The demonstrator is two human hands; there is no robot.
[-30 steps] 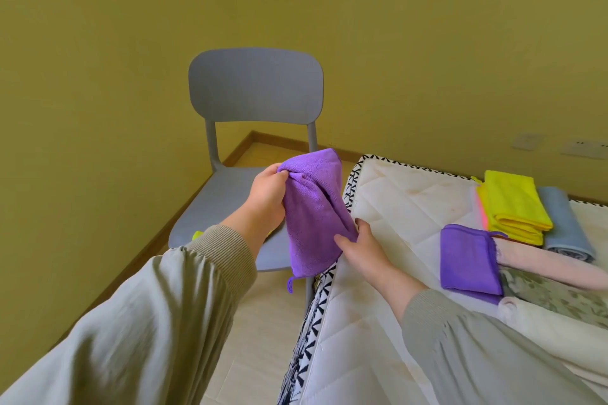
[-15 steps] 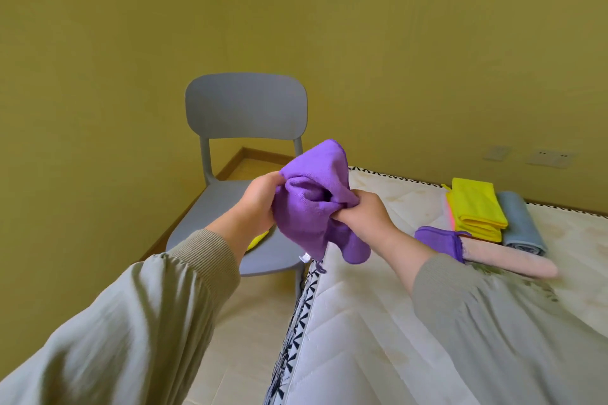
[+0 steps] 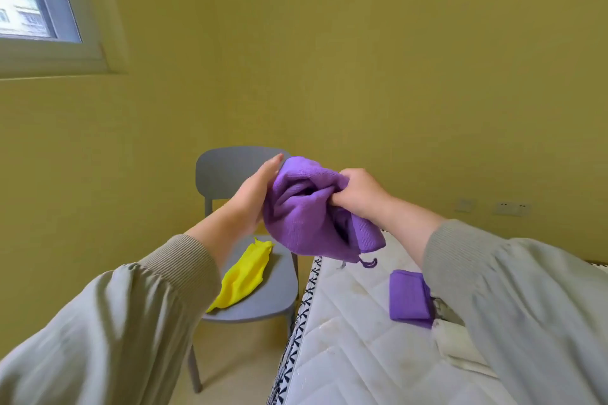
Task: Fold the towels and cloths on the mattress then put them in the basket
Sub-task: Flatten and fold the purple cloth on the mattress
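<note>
A bunched purple cloth (image 3: 306, 217) hangs in the air between my hands, above the corner of the white quilted mattress (image 3: 355, 348). My left hand (image 3: 255, 194) lies flat against the cloth's left side with its fingers straight. My right hand (image 3: 357, 192) grips the cloth's upper right part in curled fingers. A folded purple cloth (image 3: 409, 297) lies on the mattress beside my right sleeve, with a cream towel (image 3: 457, 345) partly hidden under that sleeve. No basket is in view.
A grey chair (image 3: 250, 302) stands left of the mattress with a loose yellow cloth (image 3: 241, 276) on its seat. Yellow walls meet behind it. A window (image 3: 29, 0) is at the upper left, wall sockets (image 3: 511, 208) at the right.
The view has tilted up and left, bringing the window in and taking the folded stack at the right out. My hands lifted the purple cloth higher, and my left hand's fingers straightened against it.
</note>
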